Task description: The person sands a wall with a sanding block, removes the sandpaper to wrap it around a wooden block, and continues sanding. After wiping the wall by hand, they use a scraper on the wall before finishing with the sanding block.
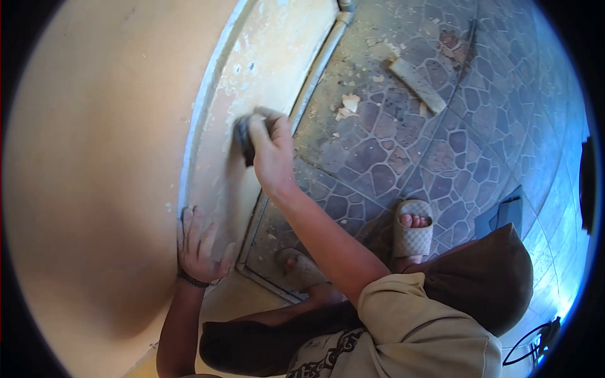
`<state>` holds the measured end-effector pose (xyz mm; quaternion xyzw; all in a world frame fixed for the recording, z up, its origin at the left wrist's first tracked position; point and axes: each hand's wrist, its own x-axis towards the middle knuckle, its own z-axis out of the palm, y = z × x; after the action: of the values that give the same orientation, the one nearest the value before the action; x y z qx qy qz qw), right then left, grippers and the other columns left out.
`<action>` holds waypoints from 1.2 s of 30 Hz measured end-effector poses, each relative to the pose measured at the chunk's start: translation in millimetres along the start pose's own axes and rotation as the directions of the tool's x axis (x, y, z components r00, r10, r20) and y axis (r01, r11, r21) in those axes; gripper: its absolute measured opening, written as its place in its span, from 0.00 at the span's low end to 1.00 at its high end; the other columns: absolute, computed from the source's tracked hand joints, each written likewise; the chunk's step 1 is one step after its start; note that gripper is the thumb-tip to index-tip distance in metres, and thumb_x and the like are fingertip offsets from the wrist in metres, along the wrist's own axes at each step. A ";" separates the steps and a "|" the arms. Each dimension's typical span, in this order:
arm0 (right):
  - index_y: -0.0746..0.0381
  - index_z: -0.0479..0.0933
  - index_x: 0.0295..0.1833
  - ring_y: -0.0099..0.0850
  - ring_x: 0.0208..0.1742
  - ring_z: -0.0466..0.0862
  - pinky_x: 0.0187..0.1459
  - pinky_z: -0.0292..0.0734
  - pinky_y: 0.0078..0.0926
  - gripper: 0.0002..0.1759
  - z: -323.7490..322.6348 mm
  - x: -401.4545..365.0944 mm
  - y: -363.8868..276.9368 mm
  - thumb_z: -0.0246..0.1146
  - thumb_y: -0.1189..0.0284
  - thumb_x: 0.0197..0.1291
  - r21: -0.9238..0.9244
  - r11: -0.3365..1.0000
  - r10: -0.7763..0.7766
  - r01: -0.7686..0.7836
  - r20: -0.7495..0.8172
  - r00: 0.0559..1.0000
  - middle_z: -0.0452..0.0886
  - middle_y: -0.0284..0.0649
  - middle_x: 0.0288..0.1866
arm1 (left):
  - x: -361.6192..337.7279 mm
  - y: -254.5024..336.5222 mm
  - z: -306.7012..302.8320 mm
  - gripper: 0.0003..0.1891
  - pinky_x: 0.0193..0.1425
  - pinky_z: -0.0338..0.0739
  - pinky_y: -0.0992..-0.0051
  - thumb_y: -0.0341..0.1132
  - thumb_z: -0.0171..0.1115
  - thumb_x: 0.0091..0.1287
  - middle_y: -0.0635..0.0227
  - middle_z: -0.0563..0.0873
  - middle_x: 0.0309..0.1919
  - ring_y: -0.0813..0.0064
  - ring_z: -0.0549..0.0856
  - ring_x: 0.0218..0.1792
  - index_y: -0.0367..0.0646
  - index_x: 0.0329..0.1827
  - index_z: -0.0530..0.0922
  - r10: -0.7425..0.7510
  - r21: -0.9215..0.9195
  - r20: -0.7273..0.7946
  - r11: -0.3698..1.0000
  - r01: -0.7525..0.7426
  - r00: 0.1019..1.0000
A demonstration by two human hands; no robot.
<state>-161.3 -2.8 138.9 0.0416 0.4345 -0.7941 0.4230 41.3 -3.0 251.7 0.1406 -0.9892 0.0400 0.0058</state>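
My right hand (274, 150) is wrapped round a dark block-like pad (243, 140) and presses it to the lower wall band (217, 132). The hand and pad are slightly blurred, and the fingers hide part of the pad. That band is pale, with patchy, flaked paint and worn spots. Lower down, my left hand (203, 252) lies on the wall with its fingers spread, fingertips right at the raised pale ledge (194, 135). Nothing is in it, and a dark bracelet circles its wrist.
A pipe (320, 60) runs along the wall's foot. Paint flakes (348, 106) and dust litter the stone-patterned floor (403, 148). Farther off lies a dusty pale bar (417, 86). My sandalled foot (414, 227) stands near a blue-grey flat object (501, 214). Dark cables (539, 340) are at lower right.
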 end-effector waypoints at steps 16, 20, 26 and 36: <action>0.55 0.70 0.66 0.48 0.72 0.64 0.69 0.62 0.39 0.33 -190.1 131.5 -120.6 0.64 0.58 0.53 -0.949 -0.290 -0.460 -0.121 0.028 0.887 0.67 0.46 0.70 | 42.1 42.6 15.8 0.15 0.41 0.77 0.74 0.38 0.54 0.73 0.58 0.85 0.31 0.73 0.85 0.33 0.34 0.54 0.76 -0.514 -0.751 0.364 0.331 0.571 0.777; 0.56 0.66 0.69 0.49 0.70 0.65 0.67 0.63 0.42 0.33 -245.6 113.0 -134.4 0.61 0.56 0.60 -0.867 -0.495 -0.390 -0.054 0.166 0.906 0.68 0.50 0.69 | 14.4 30.9 17.7 0.17 0.40 0.78 0.73 0.39 0.55 0.72 0.57 0.84 0.34 0.72 0.85 0.35 0.38 0.58 0.73 -0.401 -0.679 0.522 0.338 0.651 0.753; 0.66 0.66 0.65 0.37 0.42 0.82 0.41 0.78 0.32 0.29 -214.6 85.1 -81.9 0.58 0.59 0.65 -0.707 0.691 -0.325 0.148 -0.122 0.938 0.79 0.46 0.45 | 16.6 23.5 24.8 0.21 0.35 0.82 0.72 0.40 0.55 0.72 0.61 0.80 0.35 0.73 0.84 0.35 0.41 0.63 0.66 -0.157 -0.689 0.687 -0.449 0.569 0.709; 0.67 0.61 0.66 0.24 0.30 0.73 0.31 0.69 0.19 0.25 -112.3 -84.5 -35.9 0.49 0.70 0.65 -0.591 0.772 -0.099 0.234 0.252 0.963 0.74 0.42 0.43 | 60.7 35.0 70.6 0.17 0.12 0.70 0.80 0.44 0.49 0.75 0.63 0.81 0.23 0.77 0.78 0.13 0.43 0.59 0.70 -0.295 -0.744 0.667 -0.321 0.587 0.684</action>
<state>-166.6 141.8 129.5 -0.2198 0.6251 -0.6433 0.3835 -26.7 7.9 180.0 0.4605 -0.5429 -0.7020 0.0184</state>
